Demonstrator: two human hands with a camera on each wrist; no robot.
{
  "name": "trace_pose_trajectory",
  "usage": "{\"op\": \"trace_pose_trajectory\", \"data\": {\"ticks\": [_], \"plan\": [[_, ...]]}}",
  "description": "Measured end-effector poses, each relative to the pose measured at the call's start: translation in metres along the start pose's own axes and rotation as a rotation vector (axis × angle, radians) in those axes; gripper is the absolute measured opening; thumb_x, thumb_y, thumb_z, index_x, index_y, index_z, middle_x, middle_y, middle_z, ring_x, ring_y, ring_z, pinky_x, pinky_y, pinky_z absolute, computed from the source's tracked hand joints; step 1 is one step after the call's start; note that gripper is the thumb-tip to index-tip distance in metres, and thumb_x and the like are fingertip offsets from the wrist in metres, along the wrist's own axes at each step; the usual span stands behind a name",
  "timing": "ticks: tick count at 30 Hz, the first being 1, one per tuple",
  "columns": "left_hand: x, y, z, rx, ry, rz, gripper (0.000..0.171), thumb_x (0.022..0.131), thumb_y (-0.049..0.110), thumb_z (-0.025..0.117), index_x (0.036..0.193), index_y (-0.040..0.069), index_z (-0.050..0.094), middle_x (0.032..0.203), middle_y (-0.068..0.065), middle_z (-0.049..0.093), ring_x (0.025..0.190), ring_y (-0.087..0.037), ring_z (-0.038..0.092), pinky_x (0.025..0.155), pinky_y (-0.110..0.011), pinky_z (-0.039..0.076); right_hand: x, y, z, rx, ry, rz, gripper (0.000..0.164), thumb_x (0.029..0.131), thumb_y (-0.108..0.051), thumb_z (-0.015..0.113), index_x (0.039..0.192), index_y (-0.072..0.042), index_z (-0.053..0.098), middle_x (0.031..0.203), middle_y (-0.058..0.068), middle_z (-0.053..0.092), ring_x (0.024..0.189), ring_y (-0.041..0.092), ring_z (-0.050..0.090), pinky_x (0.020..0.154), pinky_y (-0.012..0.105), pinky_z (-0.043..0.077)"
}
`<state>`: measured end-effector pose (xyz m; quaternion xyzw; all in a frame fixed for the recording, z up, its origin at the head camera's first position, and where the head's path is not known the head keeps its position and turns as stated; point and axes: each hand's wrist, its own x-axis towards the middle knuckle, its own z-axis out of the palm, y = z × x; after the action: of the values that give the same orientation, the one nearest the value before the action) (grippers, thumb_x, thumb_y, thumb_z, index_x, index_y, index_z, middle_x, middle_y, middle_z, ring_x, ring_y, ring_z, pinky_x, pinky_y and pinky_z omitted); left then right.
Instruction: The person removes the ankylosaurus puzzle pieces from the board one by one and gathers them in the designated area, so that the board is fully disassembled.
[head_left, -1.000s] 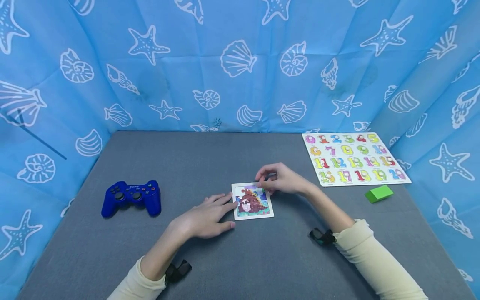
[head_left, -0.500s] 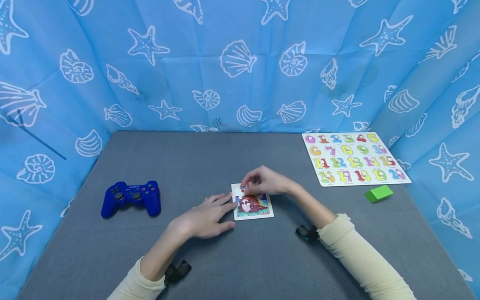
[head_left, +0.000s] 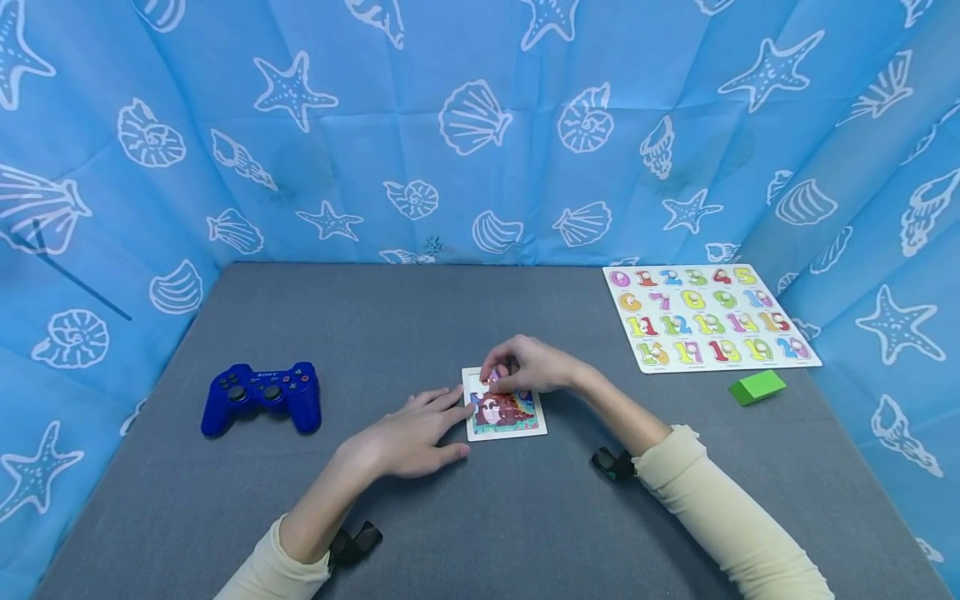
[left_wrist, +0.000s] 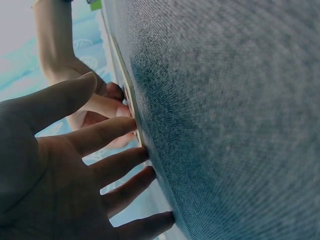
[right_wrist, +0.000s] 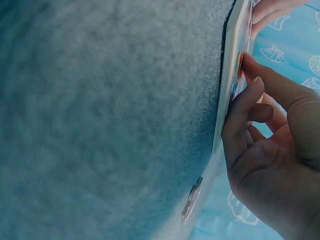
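A small square jigsaw puzzle (head_left: 507, 432) with a white frame and a reddish-brown spiky creature lies on the grey table. My left hand (head_left: 422, 433) lies palm down at its left side, fingers spread. Its fingertips meet the frame's edge in the left wrist view. Over the puzzle's upper left, my right hand (head_left: 536, 365) pinches a small purple-pink puzzle piece (head_left: 493, 377) between thumb and finger. Seen from the right wrist, the thumb (right_wrist: 265, 75) reaches down to the picture surface. The right hand covers the puzzle's upper part in the head view.
A blue game controller (head_left: 261, 397) lies to the left. At the back right lies a white number board (head_left: 712, 319), with a green block (head_left: 757, 387) in front of it. A blue shell-patterned curtain (head_left: 480, 167) hangs behind the table.
My right hand has moved left from the puzzle's upper right corner to its upper left with the puzzle piece, then shifted only slightly. The left hand has stayed in place.
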<state>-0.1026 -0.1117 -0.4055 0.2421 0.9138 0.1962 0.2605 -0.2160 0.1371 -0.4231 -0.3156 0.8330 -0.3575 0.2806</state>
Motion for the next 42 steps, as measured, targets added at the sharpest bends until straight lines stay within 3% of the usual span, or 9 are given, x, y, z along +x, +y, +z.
{"op": "trace_pose_trajectory", "data": {"ticks": [10, 14, 20, 25, 36, 42], "plan": [[0.000, -0.001, -0.001, -0.004, -0.007, 0.001, 0.065, 0.111, 0.044, 0.059, 0.169, 0.023, 0.041, 0.183, -0.005, 0.024, 0.171, -0.033, 0.019, 0.136, -0.065, 0.019, -0.003, -0.002, 0.002, -0.091, 0.068, -0.019, 0.014, 0.097, -0.011, 0.081, 0.111, -0.014, 0.080, 0.104, 0.006, 0.065, 0.082, 0.012, 0.055, 0.074, 0.024, 0.047], [0.000, -0.001, -0.001, -0.010, -0.014, 0.002, 0.064, 0.111, 0.045, 0.058, 0.169, 0.024, 0.041, 0.183, -0.005, 0.023, 0.171, -0.033, 0.018, 0.136, -0.065, 0.019, -0.005, -0.005, 0.002, -0.093, 0.068, -0.033, 0.014, 0.097, -0.010, 0.081, 0.111, -0.014, 0.079, 0.103, 0.004, 0.071, 0.080, 0.013, 0.056, 0.073, 0.024, 0.046], [0.000, 0.000, -0.002, -0.016, -0.017, 0.003, 0.064, 0.111, 0.044, 0.059, 0.169, 0.023, 0.040, 0.183, -0.005, 0.023, 0.171, -0.034, 0.018, 0.136, -0.066, 0.018, -0.008, -0.007, 0.001, -0.106, 0.064, -0.065, 0.013, 0.097, -0.008, 0.080, 0.109, -0.014, 0.079, 0.101, 0.001, 0.075, 0.092, 0.013, 0.062, 0.087, 0.031, 0.052], [-0.001, 0.000, -0.002, -0.014, -0.012, -0.001, 0.064, 0.111, 0.043, 0.059, 0.169, 0.023, 0.041, 0.183, -0.006, 0.024, 0.171, -0.034, 0.019, 0.136, -0.065, 0.018, -0.010, -0.005, 0.000, -0.108, 0.060, -0.103, 0.011, 0.097, -0.007, 0.080, 0.105, -0.013, 0.078, 0.099, 0.002, 0.076, 0.092, 0.012, 0.066, 0.088, 0.033, 0.058], [-0.001, 0.001, -0.002, -0.011, -0.003, 0.001, 0.064, 0.111, 0.043, 0.060, 0.168, 0.022, 0.042, 0.183, -0.007, 0.025, 0.171, -0.034, 0.020, 0.136, -0.066, 0.019, -0.021, 0.006, -0.008, 0.020, 0.104, -0.084, 0.019, 0.096, -0.010, 0.082, 0.114, -0.011, 0.076, 0.106, 0.003, 0.079, 0.095, 0.014, 0.072, 0.092, 0.029, 0.060], [0.000, 0.000, 0.000, -0.001, -0.002, -0.006, 0.064, 0.111, 0.043, 0.060, 0.169, 0.022, 0.042, 0.183, -0.006, 0.024, 0.171, -0.034, 0.019, 0.136, -0.065, 0.019, -0.036, 0.013, -0.018, 0.097, 0.121, -0.061, 0.022, 0.096, -0.011, 0.083, 0.115, -0.007, 0.075, 0.104, 0.009, 0.078, 0.090, 0.016, 0.071, 0.078, 0.027, 0.060]]}}
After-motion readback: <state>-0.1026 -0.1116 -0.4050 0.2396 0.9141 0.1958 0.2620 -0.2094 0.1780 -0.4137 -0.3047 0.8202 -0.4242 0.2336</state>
